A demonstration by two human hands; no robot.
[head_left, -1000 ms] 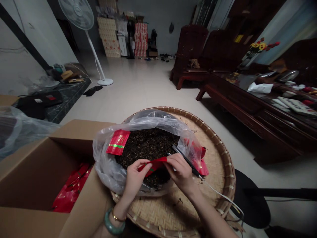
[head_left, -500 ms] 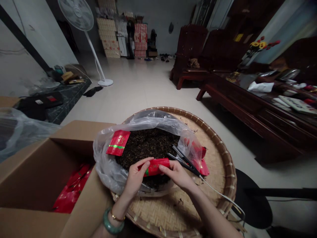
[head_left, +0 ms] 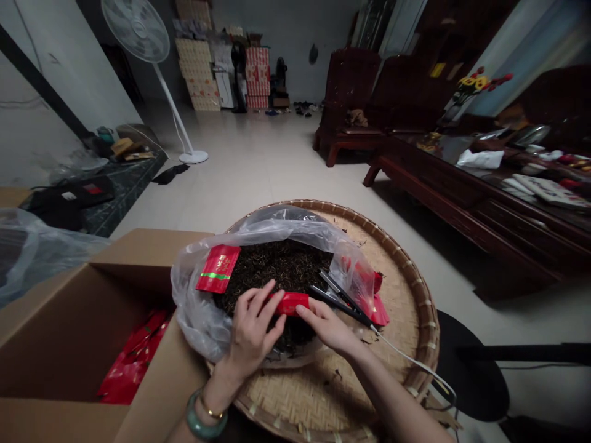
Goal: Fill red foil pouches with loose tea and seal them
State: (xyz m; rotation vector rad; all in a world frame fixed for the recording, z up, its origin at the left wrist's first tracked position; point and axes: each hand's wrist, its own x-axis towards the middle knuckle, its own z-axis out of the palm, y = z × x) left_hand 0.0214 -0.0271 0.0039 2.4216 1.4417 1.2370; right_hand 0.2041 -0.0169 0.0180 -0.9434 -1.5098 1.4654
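Note:
Both hands hold a small red packet (head_left: 290,303) over a clear plastic bag (head_left: 203,320) of dark loose tea (head_left: 281,267). My left hand (head_left: 253,329) grips its left end, fingers curled over it. My right hand (head_left: 327,326) pinches its right end. A second red packet (head_left: 218,269) with a green stripe leans on the bag's left rim. A black clamp-like tool (head_left: 344,301) with a white cord (head_left: 410,363) lies just right of my right hand. The bag rests on a round woven tray (head_left: 401,271).
An open cardboard box (head_left: 92,320) with red packets (head_left: 132,363) inside stands at the left. More red packets (head_left: 376,307) lie behind the bag's right side. A dark wooden table (head_left: 484,203) runs along the right, a standing fan (head_left: 138,31) far left, a black stool (head_left: 471,375) by the tray.
The red packet went from a flat tilted strip to a compact bundle between my hands. My left hand has moved over its left end, and my right hand slid down off the tool.

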